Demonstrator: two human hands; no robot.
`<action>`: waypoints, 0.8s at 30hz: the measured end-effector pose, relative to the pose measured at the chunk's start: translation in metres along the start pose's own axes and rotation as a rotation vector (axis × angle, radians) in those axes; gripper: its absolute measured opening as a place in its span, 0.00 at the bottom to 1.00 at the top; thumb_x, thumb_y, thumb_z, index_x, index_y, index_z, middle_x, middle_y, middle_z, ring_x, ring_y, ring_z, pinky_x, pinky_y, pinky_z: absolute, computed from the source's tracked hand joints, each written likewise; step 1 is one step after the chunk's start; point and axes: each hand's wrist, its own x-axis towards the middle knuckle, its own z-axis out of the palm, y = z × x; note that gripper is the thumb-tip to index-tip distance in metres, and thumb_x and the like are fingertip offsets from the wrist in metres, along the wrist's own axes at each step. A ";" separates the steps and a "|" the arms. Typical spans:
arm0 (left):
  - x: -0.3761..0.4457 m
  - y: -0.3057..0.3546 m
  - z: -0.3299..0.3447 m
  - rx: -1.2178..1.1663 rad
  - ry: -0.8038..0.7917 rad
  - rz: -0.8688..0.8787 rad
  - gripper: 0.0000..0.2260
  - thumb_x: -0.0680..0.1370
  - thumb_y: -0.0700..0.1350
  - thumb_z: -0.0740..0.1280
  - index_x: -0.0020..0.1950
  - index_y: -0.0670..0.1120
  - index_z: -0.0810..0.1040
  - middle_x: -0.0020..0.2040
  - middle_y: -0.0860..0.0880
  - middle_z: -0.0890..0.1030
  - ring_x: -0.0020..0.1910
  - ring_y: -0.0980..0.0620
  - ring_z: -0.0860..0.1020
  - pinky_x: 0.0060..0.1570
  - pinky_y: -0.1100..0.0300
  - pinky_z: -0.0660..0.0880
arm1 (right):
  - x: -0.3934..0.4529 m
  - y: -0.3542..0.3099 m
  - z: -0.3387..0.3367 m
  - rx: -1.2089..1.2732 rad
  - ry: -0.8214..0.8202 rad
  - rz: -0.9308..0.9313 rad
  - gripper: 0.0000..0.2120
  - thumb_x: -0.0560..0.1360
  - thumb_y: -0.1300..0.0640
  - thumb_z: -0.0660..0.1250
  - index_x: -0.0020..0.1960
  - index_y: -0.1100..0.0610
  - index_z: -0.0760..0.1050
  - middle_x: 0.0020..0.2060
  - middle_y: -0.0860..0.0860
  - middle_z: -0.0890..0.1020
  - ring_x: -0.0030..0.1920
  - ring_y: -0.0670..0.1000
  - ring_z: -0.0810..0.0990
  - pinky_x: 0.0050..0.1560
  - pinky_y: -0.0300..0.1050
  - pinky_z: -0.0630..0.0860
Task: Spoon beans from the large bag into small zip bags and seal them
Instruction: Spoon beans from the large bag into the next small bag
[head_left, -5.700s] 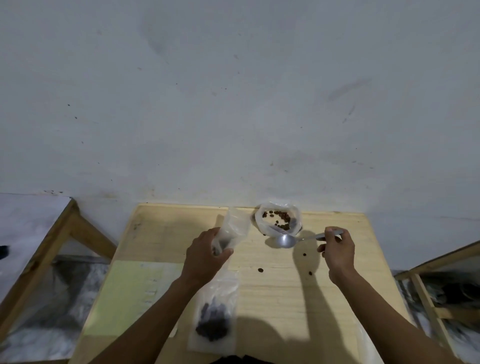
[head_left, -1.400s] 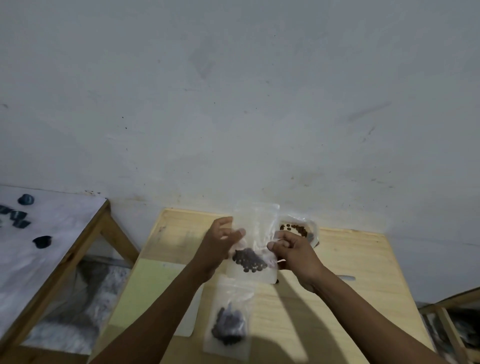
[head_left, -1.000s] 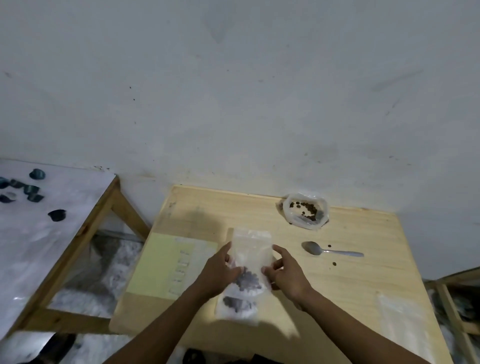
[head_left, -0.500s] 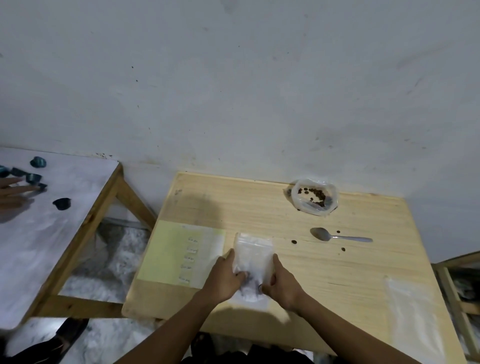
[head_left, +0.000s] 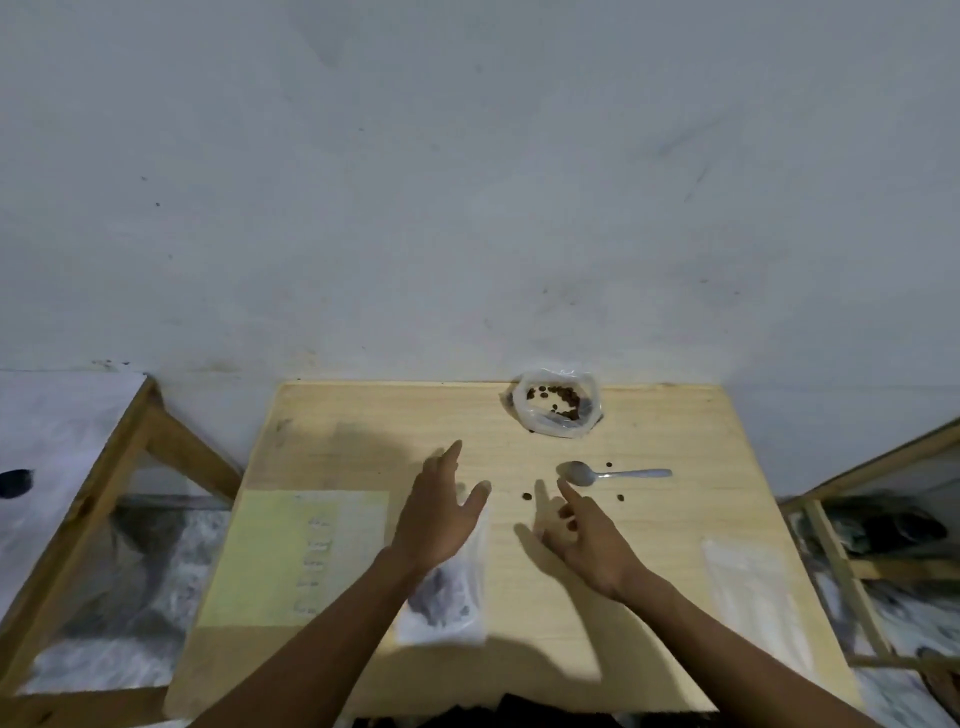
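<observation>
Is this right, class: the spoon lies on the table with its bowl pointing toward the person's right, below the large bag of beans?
No. The head view shows the spoon lying on the table below the large bag, but its bowl points toward the person's left, handle to the right.

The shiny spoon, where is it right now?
The shiny metal spoon lies flat on the pale wooden table, right of centre, just in front of the clear plastic bag of beans and beyond the right hand.

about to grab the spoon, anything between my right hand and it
In the head view, only bare table lies between the right hand and the spoon. Loose beans lie to either side.
</observation>
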 end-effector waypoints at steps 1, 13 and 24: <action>0.005 0.014 0.009 -0.034 -0.029 0.018 0.29 0.79 0.55 0.66 0.77 0.50 0.60 0.72 0.45 0.69 0.65 0.50 0.73 0.63 0.59 0.70 | 0.000 0.011 -0.011 -0.022 0.040 0.008 0.34 0.76 0.49 0.69 0.77 0.53 0.59 0.60 0.54 0.77 0.58 0.53 0.76 0.59 0.46 0.72; 0.018 0.120 0.175 0.013 -0.616 -0.001 0.27 0.80 0.56 0.63 0.75 0.45 0.65 0.67 0.45 0.76 0.64 0.47 0.75 0.60 0.59 0.70 | -0.062 0.152 -0.102 -0.213 0.274 0.535 0.35 0.78 0.42 0.63 0.78 0.57 0.56 0.71 0.58 0.67 0.71 0.60 0.66 0.64 0.54 0.71; -0.012 0.140 0.248 -0.168 -0.888 -0.254 0.34 0.78 0.53 0.65 0.79 0.45 0.54 0.64 0.47 0.74 0.58 0.49 0.77 0.45 0.63 0.74 | -0.095 0.187 -0.086 -0.080 0.273 0.765 0.24 0.78 0.45 0.62 0.69 0.55 0.65 0.65 0.57 0.67 0.66 0.60 0.67 0.63 0.53 0.69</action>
